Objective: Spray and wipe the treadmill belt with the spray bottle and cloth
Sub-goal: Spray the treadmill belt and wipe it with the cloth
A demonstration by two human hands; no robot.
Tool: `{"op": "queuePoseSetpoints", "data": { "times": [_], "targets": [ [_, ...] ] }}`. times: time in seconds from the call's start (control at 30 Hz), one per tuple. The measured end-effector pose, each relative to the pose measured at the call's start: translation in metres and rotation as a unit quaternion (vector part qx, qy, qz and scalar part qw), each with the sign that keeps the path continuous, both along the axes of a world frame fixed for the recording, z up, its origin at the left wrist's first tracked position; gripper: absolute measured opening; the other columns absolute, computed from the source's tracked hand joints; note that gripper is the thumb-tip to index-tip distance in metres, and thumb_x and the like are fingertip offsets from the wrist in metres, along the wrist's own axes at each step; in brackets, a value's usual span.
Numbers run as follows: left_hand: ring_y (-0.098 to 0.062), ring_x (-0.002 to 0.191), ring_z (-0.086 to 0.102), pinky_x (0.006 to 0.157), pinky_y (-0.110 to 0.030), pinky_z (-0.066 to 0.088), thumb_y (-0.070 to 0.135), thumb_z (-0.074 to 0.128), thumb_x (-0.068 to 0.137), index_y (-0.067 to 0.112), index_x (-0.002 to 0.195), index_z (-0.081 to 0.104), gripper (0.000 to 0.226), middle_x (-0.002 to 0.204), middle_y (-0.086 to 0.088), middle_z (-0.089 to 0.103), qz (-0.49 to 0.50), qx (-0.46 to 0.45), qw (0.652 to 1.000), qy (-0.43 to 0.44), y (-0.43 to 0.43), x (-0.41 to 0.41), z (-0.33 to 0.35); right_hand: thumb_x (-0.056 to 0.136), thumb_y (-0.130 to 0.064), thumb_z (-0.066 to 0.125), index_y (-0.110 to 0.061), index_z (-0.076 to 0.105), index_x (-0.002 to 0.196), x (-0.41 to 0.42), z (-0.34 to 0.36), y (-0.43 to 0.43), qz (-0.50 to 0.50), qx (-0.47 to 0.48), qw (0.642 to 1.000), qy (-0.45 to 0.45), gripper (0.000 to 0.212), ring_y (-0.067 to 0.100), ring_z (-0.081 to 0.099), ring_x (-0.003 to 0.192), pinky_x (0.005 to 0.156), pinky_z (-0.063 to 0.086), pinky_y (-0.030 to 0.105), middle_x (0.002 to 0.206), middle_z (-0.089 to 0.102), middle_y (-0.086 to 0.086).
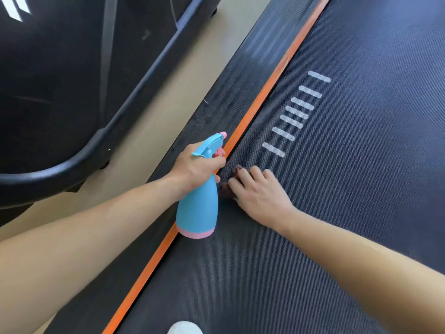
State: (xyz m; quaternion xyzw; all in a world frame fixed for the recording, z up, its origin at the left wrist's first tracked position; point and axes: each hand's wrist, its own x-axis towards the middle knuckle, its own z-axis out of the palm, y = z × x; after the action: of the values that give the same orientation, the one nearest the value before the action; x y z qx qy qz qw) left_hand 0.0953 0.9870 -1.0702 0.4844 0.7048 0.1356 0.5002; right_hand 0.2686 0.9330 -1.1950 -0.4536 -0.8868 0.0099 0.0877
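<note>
cloth (224, 189) mostly under right hand (260, 196), white thing (185, 328), perhaps cap, cut off

No writing or numbers can be read; only plain white bars (291, 114) mark the belt (361, 165) beyond the right hand (260, 194).

Bright, soft daylight; wide-angle edge warp.
</note>
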Motion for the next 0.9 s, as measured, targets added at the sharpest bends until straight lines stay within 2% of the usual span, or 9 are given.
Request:
{"op": "queuePoseSetpoints", "data": {
  "times": [0.07, 0.2, 0.27, 0.4, 0.53, 0.6, 0.7, 0.8, 0.9],
  "targets": [
    [-0.016, 0.071, 0.074, 0.091, -0.046, 0.065, 0.027, 0.069, 0.083, 0.06, 0.115, 0.068, 0.046, 0.096, 0.009, 0.074, 0.002, 0.003, 1.0, -0.001, 0.0, 0.0, -0.001, 0.092, -0.043, 0.062, -0.016, 0.059, 0.111, 0.006, 0.002, 0.022, -0.025, 0.003, 1.0, -0.004, 0.033, 0.035, 0.053, 0.093, 0.067, 0.044, 0.043, 0.119, 0.058, 0.011],
    [-0.014, 0.066, 0.074, 0.08, -0.031, 0.062, 0.021, 0.069, 0.095, 0.051, 0.13, 0.066, 0.046, 0.109, 0.004, 0.074, -0.009, -0.007, 1.0, 0.003, -0.003, 0.001, 0.004, 0.093, -0.044, 0.062, -0.013, 0.058, 0.115, 0.034, 0.013, 0.087, -0.2, -0.021, 0.979, -0.022, 0.039, 0.039, 0.054, 0.103, 0.074, 0.048, 0.048, 0.118, 0.055, 0.015],
    [-0.015, 0.064, 0.073, 0.086, -0.037, 0.064, 0.021, 0.069, 0.097, 0.042, 0.127, 0.071, 0.037, 0.114, -0.001, 0.074, -0.008, -0.005, 1.0, 0.003, -0.007, -0.001, 0.006, 0.095, -0.044, 0.058, -0.012, 0.056, 0.117, 0.04, 0.014, 0.095, -0.223, -0.031, 0.974, -0.028, 0.039, 0.04, 0.052, 0.105, 0.077, 0.048, 0.05, 0.12, 0.054, 0.015],
    [-0.017, 0.068, 0.078, 0.095, -0.046, 0.062, 0.033, 0.071, 0.087, 0.044, 0.103, 0.074, 0.02, 0.107, 0.001, 0.076, 0.0, -0.015, 1.0, 0.004, -0.02, -0.002, 0.012, 0.096, -0.041, 0.053, -0.014, 0.057, 0.116, 0.023, 0.009, 0.033, -0.114, -0.008, 0.993, -0.018, 0.033, 0.037, 0.052, 0.097, 0.071, 0.044, 0.046, 0.121, 0.057, 0.014],
    [-0.017, 0.064, 0.077, 0.094, -0.045, 0.061, 0.028, 0.071, 0.095, 0.035, 0.119, 0.074, 0.026, 0.11, -0.003, 0.076, 0.015, -0.015, 1.0, 0.015, -0.032, -0.001, 0.013, 0.098, -0.038, 0.056, -0.015, 0.056, 0.116, 0.021, 0.002, -0.024, 0.063, -0.008, 0.998, -0.005, 0.03, 0.034, 0.052, 0.088, 0.065, 0.043, 0.044, 0.116, 0.057, 0.012],
    [-0.017, 0.063, 0.076, 0.092, -0.042, 0.061, 0.023, 0.071, 0.097, 0.036, 0.115, 0.075, 0.023, 0.112, -0.002, 0.076, 0.024, -0.014, 0.999, 0.016, -0.037, 0.005, 0.013, 0.095, -0.043, 0.059, -0.016, 0.057, 0.116, 0.026, 0.0, -0.007, 0.049, -0.004, 0.999, -0.014, 0.034, 0.034, 0.052, 0.09, 0.066, 0.044, 0.044, 0.12, 0.056, 0.012],
    [-0.016, 0.061, 0.075, 0.089, -0.04, 0.061, 0.022, 0.071, 0.096, 0.042, 0.1, 0.073, 0.02, 0.112, -0.002, 0.076, 0.026, -0.011, 1.0, 0.012, -0.042, 0.02, 0.014, 0.093, -0.045, 0.06, -0.015, 0.056, 0.118, 0.044, 0.003, 0.045, -0.066, -0.012, 0.997, -0.032, 0.039, 0.038, 0.054, 0.098, 0.069, 0.047, 0.047, 0.125, 0.056, 0.014],
    [-0.018, 0.067, 0.076, 0.093, -0.045, 0.063, 0.026, 0.073, 0.092, 0.056, 0.107, 0.07, 0.034, 0.114, -0.002, 0.075, 0.033, -0.016, 0.999, -0.011, -0.035, 0.04, 0.024, 0.094, -0.048, 0.059, -0.015, 0.054, 0.122, 0.08, 0.013, 0.077, -0.104, -0.05, 0.991, -0.067, 0.044, 0.04, 0.053, 0.104, 0.072, 0.049, 0.048, 0.127, 0.054, 0.015],
    [-0.025, 0.085, 0.079, 0.094, -0.054, 0.063, 0.026, 0.075, 0.088, 0.057, 0.11, 0.074, 0.038, 0.113, 0.0, 0.075, 0.008, -0.009, 1.0, -0.014, -0.02, 0.06, 0.041, 0.094, -0.049, 0.06, -0.014, 0.054, 0.122, 0.13, 0.019, 0.057, -0.109, -0.056, 0.99, -0.074, 0.045, 0.039, 0.051, 0.102, 0.071, 0.049, 0.047, 0.126, 0.052, 0.016]
  ]
}}
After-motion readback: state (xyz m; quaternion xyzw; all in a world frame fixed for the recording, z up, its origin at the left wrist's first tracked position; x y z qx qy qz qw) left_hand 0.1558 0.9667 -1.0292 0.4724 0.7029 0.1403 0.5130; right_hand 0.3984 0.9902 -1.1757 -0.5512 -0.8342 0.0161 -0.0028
